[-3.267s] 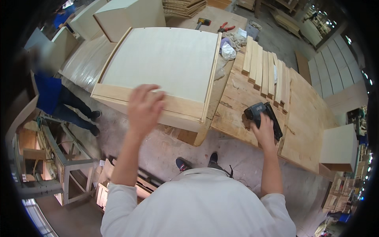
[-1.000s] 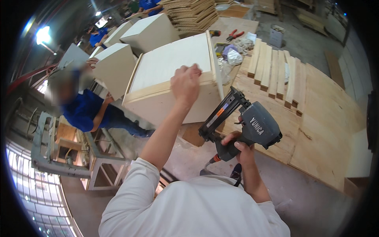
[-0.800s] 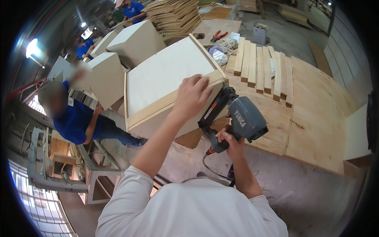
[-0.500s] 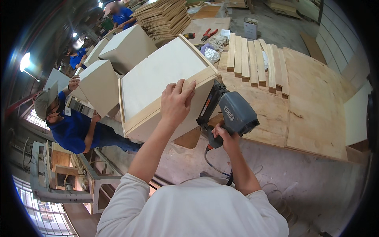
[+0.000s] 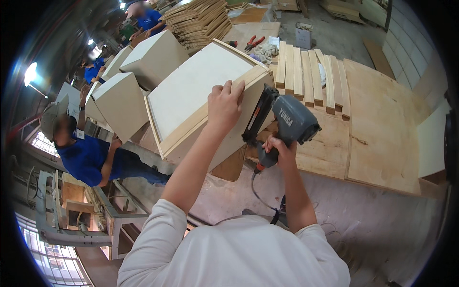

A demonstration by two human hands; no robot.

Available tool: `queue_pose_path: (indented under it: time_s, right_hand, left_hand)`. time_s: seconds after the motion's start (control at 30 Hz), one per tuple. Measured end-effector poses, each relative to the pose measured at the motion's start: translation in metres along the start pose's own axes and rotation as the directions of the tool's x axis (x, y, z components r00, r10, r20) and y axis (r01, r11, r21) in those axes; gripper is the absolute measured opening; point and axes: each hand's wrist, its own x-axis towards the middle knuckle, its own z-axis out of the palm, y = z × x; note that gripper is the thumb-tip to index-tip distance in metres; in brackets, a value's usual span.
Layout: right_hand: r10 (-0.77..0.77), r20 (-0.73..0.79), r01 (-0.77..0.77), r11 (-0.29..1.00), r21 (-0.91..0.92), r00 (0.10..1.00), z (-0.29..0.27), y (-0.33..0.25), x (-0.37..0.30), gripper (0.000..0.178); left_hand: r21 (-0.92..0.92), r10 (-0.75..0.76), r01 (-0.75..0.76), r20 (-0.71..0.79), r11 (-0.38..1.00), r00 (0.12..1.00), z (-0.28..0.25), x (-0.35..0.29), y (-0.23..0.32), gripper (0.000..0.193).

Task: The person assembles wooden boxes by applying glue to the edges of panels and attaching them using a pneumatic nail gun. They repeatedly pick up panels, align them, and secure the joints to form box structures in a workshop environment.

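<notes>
A pale wooden box [image 5: 191, 91] stands on the workbench, its near corner facing me. My left hand [image 5: 224, 103] grips the top edge of that near corner. My right hand [image 5: 279, 148] holds a grey nail gun [image 5: 289, 119] by its handle, with the black magazine and nose pressed against the box's right side just below my left hand. A black hose hangs from the gun's handle down toward my body.
Wooden slats [image 5: 308, 71] lie in a row on the plywood bench top [image 5: 382, 119]. Red pliers [image 5: 253, 43] and rags lie behind the box. Similar boxes [image 5: 153, 57] stand at the left, where a person in blue [image 5: 91, 158] bends over. Stacked boards [image 5: 201, 19] lie at the back.
My right hand lifted the nail gun off the bench and brought it against the box's side. My left hand moved to the box's near corner. The view swung left.
</notes>
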Motion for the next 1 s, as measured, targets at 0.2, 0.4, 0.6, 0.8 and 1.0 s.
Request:
queue_pose_path:
  time_s: [0.2, 0.4, 0.6, 0.8, 1.0]
  right_hand:
    - [0.093, 0.028, -0.094, 0.993, 0.064, 0.995, -0.003, 0.014, -0.011, 0.013]
    - [0.096, 0.113, -0.104, 0.992, 0.069, 0.989, 0.008, 0.025, -0.012, 0.008]
    - [0.077, 0.139, -0.079, 0.997, 0.004, 0.987, 0.011, 0.027, -0.006, 0.040]
    - [0.070, 0.171, -0.094, 0.986, 0.137, 0.983, 0.010, 0.029, -0.008, 0.007]
    - [0.164, 0.201, -0.168, 0.986, 0.004, 0.966, 0.023, 0.044, -0.034, 0.008]
  left_hand:
    - [0.008, -0.071, 0.071, 0.023, 0.997, 0.997, -0.019, -0.048, -0.023, 0.033]
    - [-0.032, -0.108, 0.108, 0.018, 0.994, 0.994, -0.022, -0.050, -0.029, 0.033]
    - [-0.046, -0.112, 0.113, 0.030, 0.993, 0.993, -0.019, -0.046, -0.025, 0.033]
    - [-0.059, -0.079, 0.084, 0.084, 0.995, 0.993, -0.029, -0.045, -0.033, 0.034]
    - [0.006, -0.158, 0.158, 0.116, 0.987, 0.981, -0.051, -0.090, -0.061, 0.033]
